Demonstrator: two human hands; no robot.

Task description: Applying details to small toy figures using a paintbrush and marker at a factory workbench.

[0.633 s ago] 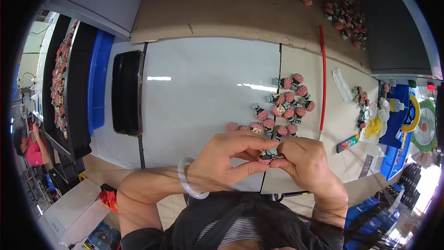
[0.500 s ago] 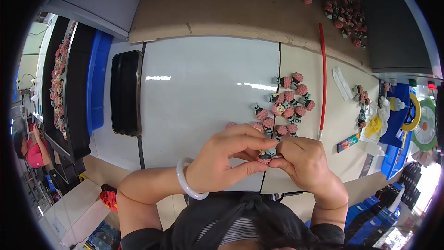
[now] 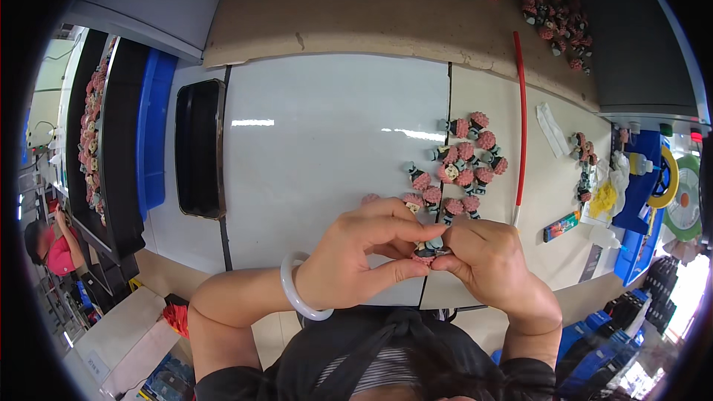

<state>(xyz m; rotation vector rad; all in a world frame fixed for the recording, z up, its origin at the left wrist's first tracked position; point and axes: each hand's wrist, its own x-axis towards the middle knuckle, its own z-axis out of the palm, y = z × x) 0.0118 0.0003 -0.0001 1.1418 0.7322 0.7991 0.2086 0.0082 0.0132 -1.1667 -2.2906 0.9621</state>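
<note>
Between the thumb and fingers of my left hand [image 3: 364, 249], a small figurine [image 3: 425, 254] with pink textured hair and a dark and grey body is pinched. My right hand [image 3: 486, 256] is closed right beside it, thumb and curled fingers meeting at the figurine's side. A thin pale bit shows at those fingertips, too small to name. Just beyond my hands, several similar pink-haired figurines [image 3: 464, 151] lie loosely grouped across the seam of the white tabletop [image 3: 327, 156].
A black tray [image 3: 200, 148] and a blue bin [image 3: 154, 134] stand left. To the right are a red rod [image 3: 520, 111], a small colourful box [image 3: 561, 226] and squeeze bottles. More figurines [image 3: 549, 18] cover the brown shelf. A person [image 3: 61, 252] sits far left.
My hands keep nearly the same grip on the figurine. The view has shifted slightly; the figurines on the table lie as before.
</note>
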